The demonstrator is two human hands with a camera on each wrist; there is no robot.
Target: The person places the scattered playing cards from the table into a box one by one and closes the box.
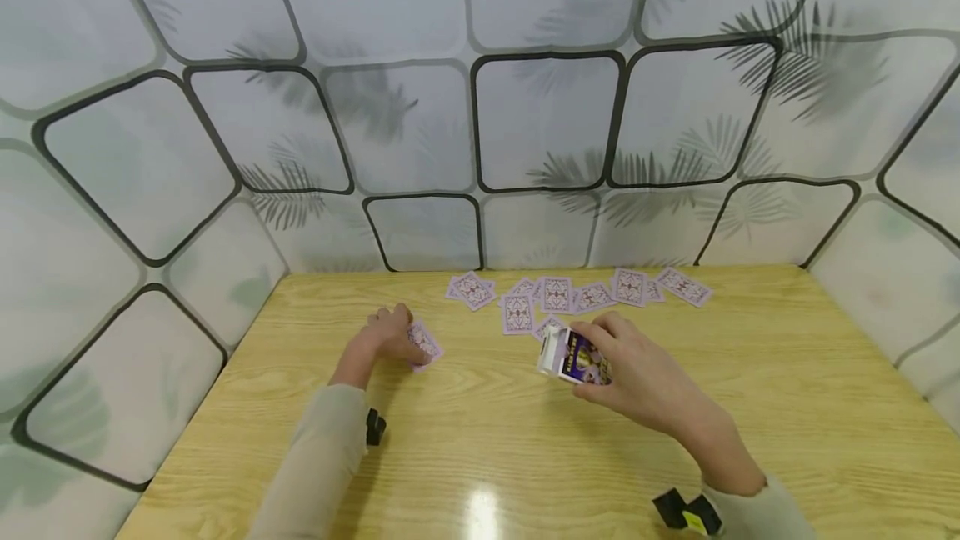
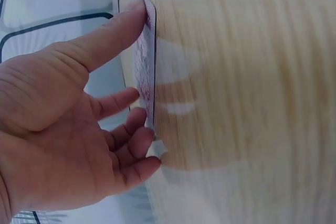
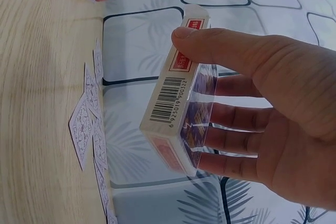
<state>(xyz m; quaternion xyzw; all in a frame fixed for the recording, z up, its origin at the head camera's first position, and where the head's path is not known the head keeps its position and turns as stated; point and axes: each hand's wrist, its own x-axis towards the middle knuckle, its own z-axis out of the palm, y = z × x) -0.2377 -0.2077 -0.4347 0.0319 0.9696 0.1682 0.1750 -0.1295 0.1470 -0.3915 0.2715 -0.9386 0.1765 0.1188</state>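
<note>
My left hand is low over the left part of the table, holding a purple-patterned playing card between thumb and fingers. In the left wrist view the card appears nearly edge-on, with the thumb on its upper part and fingertips along its lower end. My right hand grips a card box above the table, its white end tilted toward the left. Seen from the right wrist, the box shows a barcode side, with the thumb on that side and the fingers behind.
Several face-down playing cards lie scattered and partly overlapping near the back edge of the wooden table. A small group of cards lies left of them. A patterned cloth wall encloses the back and sides.
</note>
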